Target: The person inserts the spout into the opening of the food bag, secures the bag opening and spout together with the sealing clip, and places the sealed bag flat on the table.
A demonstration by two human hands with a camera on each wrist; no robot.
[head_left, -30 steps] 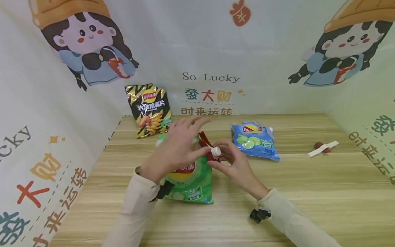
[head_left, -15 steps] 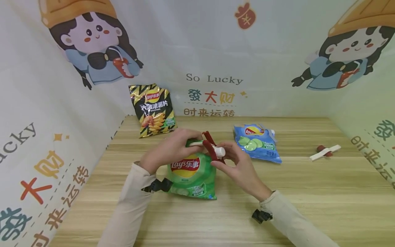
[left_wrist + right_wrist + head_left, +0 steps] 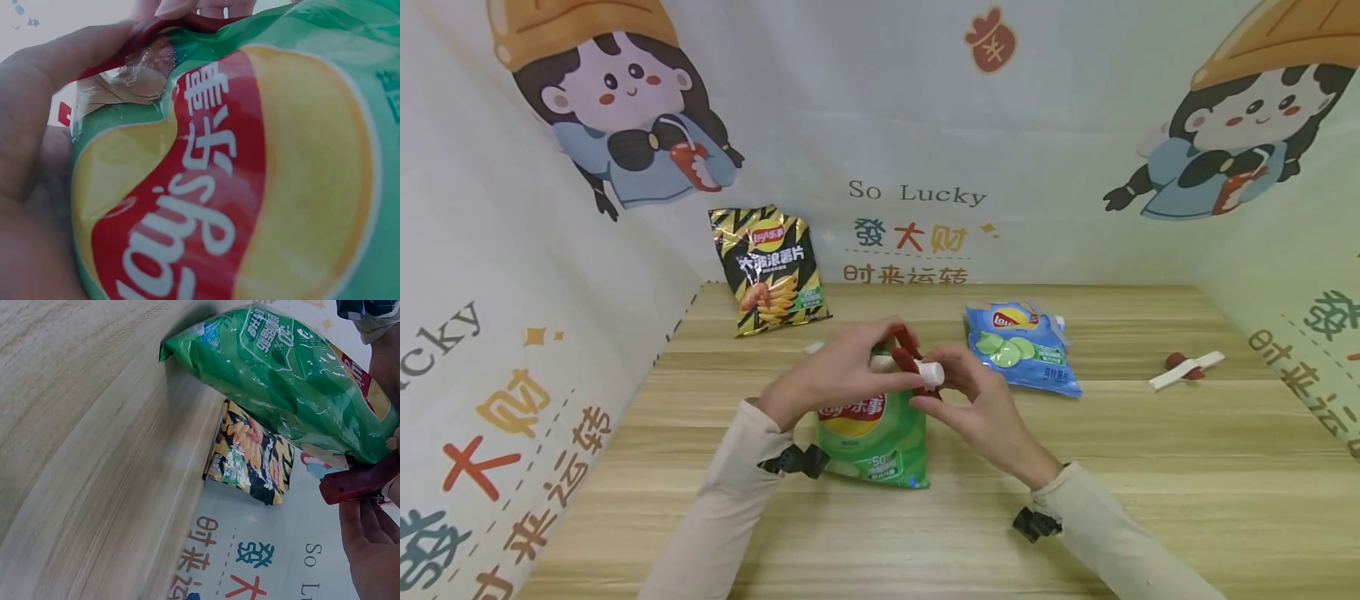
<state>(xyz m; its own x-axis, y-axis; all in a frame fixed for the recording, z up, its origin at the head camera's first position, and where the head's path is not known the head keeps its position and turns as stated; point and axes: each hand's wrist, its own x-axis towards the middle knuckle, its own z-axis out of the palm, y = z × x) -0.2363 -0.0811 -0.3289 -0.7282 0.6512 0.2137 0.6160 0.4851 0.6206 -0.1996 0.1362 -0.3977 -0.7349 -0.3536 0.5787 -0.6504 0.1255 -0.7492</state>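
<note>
A green Lay's chip bag (image 3: 868, 446) stands on the table in the head view, its top partly hidden by the hands. A dark red bag clip (image 3: 350, 485) with a white cap (image 3: 932, 374) is at the bag's upper right corner. My right hand (image 3: 981, 408) grips the clip from the right, thumb below the cap. My left hand (image 3: 842, 367) pinches the clip from the other side, thumb beside the cap and fingers curled over a red arm. In the left wrist view, crumpled bag film (image 3: 128, 81) lies just under the clip's red bar.
A black and yellow chip bag (image 3: 771, 271) leans against the back wall sheet. To the right lies a blue chip bag (image 3: 1018, 350), something white at its upper right corner. Farther right, a dark red and white clip (image 3: 1187, 367) rests on the wooden table (image 3: 1150, 450).
My left hand comes down from above the bag to its top, then shifts onto the clip. The clip's red arms stand closer together. My right hand keeps its hold.
</note>
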